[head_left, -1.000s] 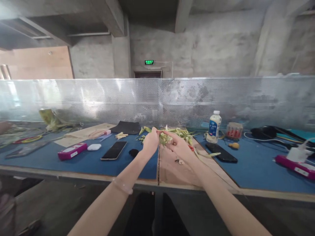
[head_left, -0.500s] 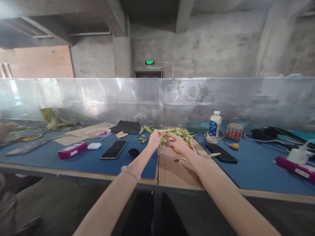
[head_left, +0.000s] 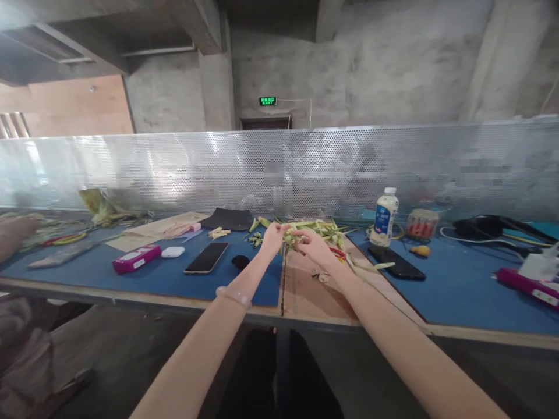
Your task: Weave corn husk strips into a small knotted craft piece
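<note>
My left hand (head_left: 273,238) is pinched on a small bunch of pale green plant pieces (head_left: 291,237), above the seam between the blue mat and the bare wood. My right hand (head_left: 313,249) holds the same bunch from the other side, its fingers curled towards the left one. The fingers partly hide the bunch, so its exact kind is unclear. Behind both hands lies a heap of long green leaf strips and stalks (head_left: 334,233). A red looped handle (head_left: 338,252) shows beside my right hand. Small green sprigs (head_left: 255,239) lie left of my left hand.
Left on the blue mat (head_left: 166,288) are a black phone (head_left: 207,258), a white case (head_left: 173,252) and a purple box (head_left: 137,259). Right are a bottle (head_left: 383,220), another phone (head_left: 397,263) and a jar (head_left: 422,224). A co-worker's arm (head_left: 15,235) reaches in far left.
The view has shifted slightly, so the table sits higher in it. Both hands stay at the bunch, with the right fingers a little repositioned. More of the co-worker's arm shows at the left.
</note>
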A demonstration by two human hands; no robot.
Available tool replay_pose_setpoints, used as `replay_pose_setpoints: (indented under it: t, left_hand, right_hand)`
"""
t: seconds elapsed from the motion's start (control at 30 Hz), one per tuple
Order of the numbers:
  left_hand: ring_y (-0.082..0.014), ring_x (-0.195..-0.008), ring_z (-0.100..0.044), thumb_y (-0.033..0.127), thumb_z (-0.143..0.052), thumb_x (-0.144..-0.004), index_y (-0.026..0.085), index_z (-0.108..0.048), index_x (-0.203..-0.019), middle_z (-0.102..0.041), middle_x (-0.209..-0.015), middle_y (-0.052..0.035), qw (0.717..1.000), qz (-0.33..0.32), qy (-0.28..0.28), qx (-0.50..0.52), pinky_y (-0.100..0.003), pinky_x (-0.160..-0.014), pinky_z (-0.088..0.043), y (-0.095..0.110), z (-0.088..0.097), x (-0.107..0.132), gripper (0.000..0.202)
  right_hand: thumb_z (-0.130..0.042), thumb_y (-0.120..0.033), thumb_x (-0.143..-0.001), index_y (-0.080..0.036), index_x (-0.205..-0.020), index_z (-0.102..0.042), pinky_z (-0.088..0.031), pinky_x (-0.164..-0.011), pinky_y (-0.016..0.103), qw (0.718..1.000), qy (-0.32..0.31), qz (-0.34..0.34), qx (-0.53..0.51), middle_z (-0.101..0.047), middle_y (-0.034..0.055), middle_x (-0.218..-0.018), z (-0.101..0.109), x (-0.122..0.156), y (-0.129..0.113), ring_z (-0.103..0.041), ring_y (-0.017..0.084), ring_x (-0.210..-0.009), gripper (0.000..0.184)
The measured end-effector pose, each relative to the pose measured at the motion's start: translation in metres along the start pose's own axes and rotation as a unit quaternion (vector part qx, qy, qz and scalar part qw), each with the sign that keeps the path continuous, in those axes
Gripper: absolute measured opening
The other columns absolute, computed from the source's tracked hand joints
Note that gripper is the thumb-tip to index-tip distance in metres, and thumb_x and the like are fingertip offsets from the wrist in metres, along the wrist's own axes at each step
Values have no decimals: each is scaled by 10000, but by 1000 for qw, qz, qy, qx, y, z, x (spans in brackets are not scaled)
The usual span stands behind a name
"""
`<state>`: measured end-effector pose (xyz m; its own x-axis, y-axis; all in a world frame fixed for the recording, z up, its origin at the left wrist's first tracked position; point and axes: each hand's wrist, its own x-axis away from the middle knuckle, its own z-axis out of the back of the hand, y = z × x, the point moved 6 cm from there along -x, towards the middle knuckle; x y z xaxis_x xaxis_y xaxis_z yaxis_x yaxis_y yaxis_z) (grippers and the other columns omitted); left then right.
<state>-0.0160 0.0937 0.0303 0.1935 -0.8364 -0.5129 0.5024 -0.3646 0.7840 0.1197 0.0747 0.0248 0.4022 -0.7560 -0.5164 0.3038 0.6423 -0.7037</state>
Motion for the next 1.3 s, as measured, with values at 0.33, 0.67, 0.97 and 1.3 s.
replay_pose_setpoints:
  t: [0.33, 0.67, 0.97, 1.3]
  left_hand:
    - [-160, -833, -578, 323, -476, -851, 131, -529, -1049, -577, -999, -67, 997, 39, 54, 31, -352, -722, -490, -7, 11, -5, 282]
    - [-148, -794, -580, 324, -472, -853, 128, -526, -1046, -578, -972, -62, 990, 94, 25, 104, -328, -681, -497, -19, 6, 1, 280]
    - [-136, -755, -581, 320, -483, -848, 120, -545, -1003, -588, -930, -53, 972, 82, -156, 154, -308, -653, -500, -19, -20, 8, 261]
    - [-172, -846, -576, 328, -484, -845, 125, -540, -1035, -576, -1002, -61, 988, 19, -101, 119, -354, -724, -489, -11, -10, 5, 283]
  right_hand:
    - [-509, -275, -862, -128, -1002, -542, -453, -484, 201, 999, 4, 8, 42, -573, -1, -784, 0, 2, -5, -526, 69, -554, 206]
    - [-515, -272, -857, -125, -995, -549, -487, -568, 249, 999, 19, -4, 45, -585, 17, -848, -4, 3, -7, -564, 100, -652, 204]
    - [-503, -284, -864, -129, -1023, -538, -481, -532, 230, 995, 72, -56, 27, -587, 18, -848, 6, 2, 9, -560, 90, -619, 225]
    - [-503, -271, -865, -142, -1084, -519, -499, -578, 255, 999, 31, -16, -16, -586, 38, -929, -3, -2, 9, -575, 107, -683, 254]
